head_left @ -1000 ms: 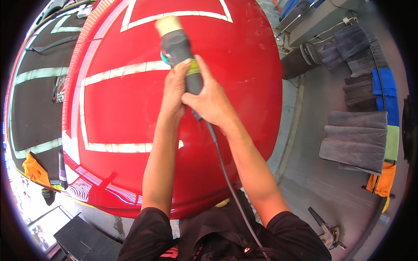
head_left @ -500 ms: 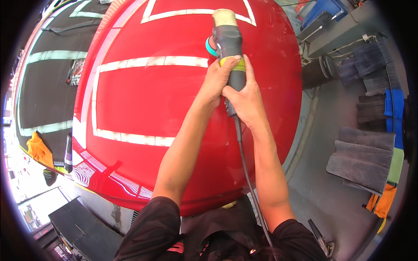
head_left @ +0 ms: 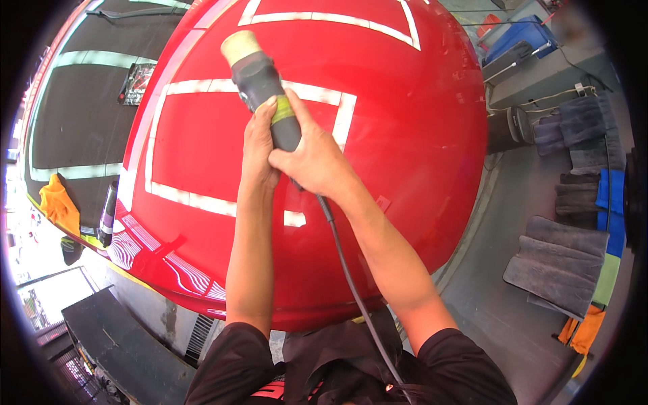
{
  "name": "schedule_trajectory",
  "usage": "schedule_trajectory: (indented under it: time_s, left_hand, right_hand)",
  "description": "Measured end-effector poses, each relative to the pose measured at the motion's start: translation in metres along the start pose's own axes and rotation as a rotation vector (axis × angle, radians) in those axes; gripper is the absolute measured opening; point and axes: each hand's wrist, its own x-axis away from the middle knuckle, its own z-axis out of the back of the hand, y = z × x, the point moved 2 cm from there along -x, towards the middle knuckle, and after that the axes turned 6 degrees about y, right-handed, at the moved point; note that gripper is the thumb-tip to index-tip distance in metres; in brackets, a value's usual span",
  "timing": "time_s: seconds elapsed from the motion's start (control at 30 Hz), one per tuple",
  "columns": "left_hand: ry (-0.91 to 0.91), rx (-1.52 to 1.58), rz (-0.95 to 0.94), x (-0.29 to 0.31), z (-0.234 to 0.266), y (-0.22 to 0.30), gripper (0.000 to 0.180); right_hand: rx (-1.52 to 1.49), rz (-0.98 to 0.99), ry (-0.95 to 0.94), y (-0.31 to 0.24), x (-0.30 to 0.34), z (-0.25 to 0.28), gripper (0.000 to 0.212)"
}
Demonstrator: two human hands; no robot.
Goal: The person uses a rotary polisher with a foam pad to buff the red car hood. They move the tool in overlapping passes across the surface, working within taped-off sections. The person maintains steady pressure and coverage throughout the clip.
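Both my hands grip a dark corded polisher (head_left: 255, 79) with a pale cap on its far end and a yellow-green band round its body. My left hand (head_left: 258, 148) wraps the tool's left side, thumb lying by the band. From the right, my right hand (head_left: 316, 160) closes round the rear of the body, index finger stretched along it. The polisher tilts to the far left over a glossy red car panel (head_left: 412, 175); its pad is hidden beneath it. A black power cord (head_left: 346, 266) runs from its rear down past my right forearm.
On the left, an orange cloth (head_left: 59, 204) and a dark bottle (head_left: 108, 214) lie by a dark glossy surface (head_left: 81, 115). A black bench (head_left: 128, 344) stands at the lower left. To the right are grey towels (head_left: 559, 260), a black bin (head_left: 507, 129) and a blue container (head_left: 516, 39).
The polisher and both hands have moved left across the red panel. Its far end has swung leftward, and the turquoise pad edge seen before is now hidden.
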Motion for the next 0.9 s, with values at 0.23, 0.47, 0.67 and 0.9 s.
schedule_trajectory:
  time_s: [0.23, 0.47, 0.67, 0.9]
  left_hand:
    - [-0.148, -0.096, 0.014, 0.008, -0.034, -0.039, 0.034]
    - [-0.403, -0.211, 0.198, 0.037, -0.102, -0.074, 0.047]
    - [-0.412, -0.215, 0.233, 0.045, -0.073, -0.063, 0.049]
    - [-0.191, -0.144, 0.083, 0.024, 0.003, -0.017, 0.035]
  right_hand:
    - [-0.127, -0.052, 0.136, 0.018, 0.034, 0.042, 0.107]
    - [-0.191, -0.036, 0.492, 0.063, 0.071, 0.076, 0.105]
    - [-0.212, -0.060, 0.477, 0.053, 0.082, 0.046, 0.106]
    - [-0.174, -0.002, 0.192, 0.021, 0.050, -0.007, 0.109]
